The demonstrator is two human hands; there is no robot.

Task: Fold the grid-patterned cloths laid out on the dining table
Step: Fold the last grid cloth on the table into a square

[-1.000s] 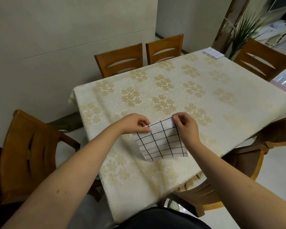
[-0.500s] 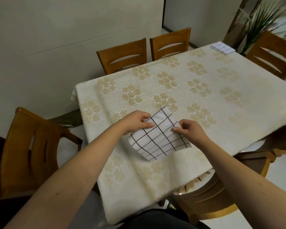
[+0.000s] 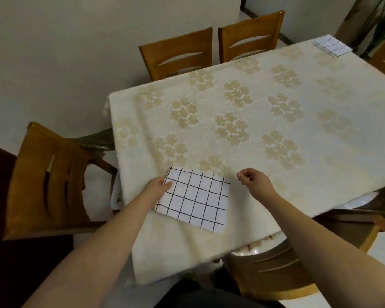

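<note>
While the grid-patterned cloth lies flat in the lower middle of the frame near the table's front edge, its long axis runs from upper left to lower right, slightly skewed to that edge. The left hand holds its left edge, thumb on top. The right hand hovers just right of the cloth, apart from it, fingers loosely curled and holding nothing. A floral tablecloth covers the table. A second folded grid cloth sits at the upper right corner. Wooden chairs surround the table. No writing is legible.
</note>
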